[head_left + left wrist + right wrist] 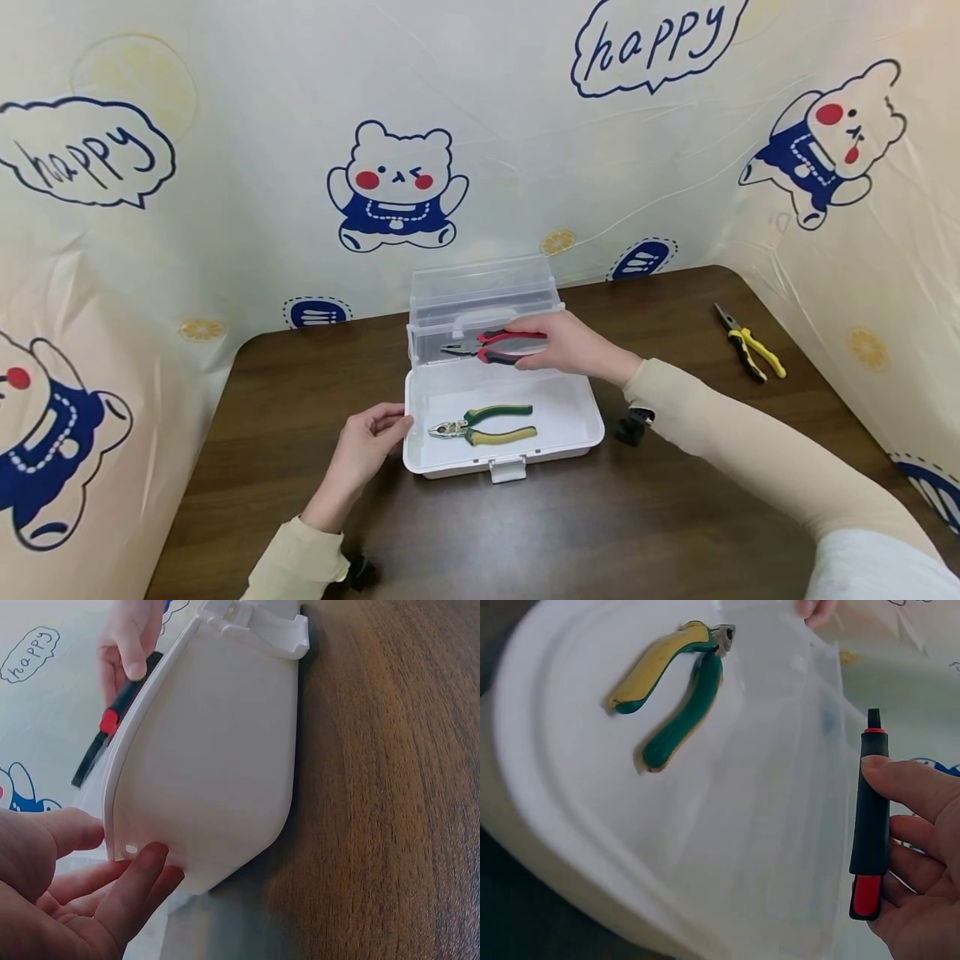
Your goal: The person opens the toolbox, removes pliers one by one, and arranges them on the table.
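Note:
A white toolbox (pixel 480 463) lies open, its clear lid (pixel 480 292) tipped back behind it. At the box's left end, my left hand (pixel 367 446) pinches the rim, thumb at the edge and fingers against the outer wall (pixel 202 742). My right hand (pixel 573 346) grips red-and-black pliers (pixel 491 346) by the handles, above the rear of the box. Their jaws point left; the right wrist view shows the thumb on a black handle (pixel 871 817). Green-and-yellow pliers (pixel 498 412) lie on the box floor, handles spread and pointing right.
Yellow-and-black pliers (pixel 750 343) lie on the brown table (pixel 675 517) near its right edge. A white latch (pixel 508 470) juts from the box's front. Patterned cloth (pixel 495 200) hangs behind and beside the table.

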{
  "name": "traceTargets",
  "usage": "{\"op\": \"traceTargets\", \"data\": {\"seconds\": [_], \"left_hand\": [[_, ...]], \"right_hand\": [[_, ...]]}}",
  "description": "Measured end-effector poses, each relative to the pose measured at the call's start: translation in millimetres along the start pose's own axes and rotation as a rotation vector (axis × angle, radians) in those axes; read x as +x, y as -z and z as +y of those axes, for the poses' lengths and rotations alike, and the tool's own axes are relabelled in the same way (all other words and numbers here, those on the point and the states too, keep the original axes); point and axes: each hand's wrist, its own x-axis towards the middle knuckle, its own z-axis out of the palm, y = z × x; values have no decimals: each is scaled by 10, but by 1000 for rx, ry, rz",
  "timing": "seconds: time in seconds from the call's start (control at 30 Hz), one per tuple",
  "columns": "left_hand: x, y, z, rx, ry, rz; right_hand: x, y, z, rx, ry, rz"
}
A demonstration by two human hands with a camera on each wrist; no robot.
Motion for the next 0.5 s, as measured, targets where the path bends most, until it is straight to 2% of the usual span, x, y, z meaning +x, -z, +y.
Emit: {"op": "traceTargets", "data": {"seconds": [0.27, 0.5], "left_hand": [[-1, -1, -1, 11, 0, -1], [7, 5, 7, 13, -8, -3]], "right_hand": [[-312, 239, 125, -62, -62, 72], [-660, 429, 359, -92, -171, 160]]}}
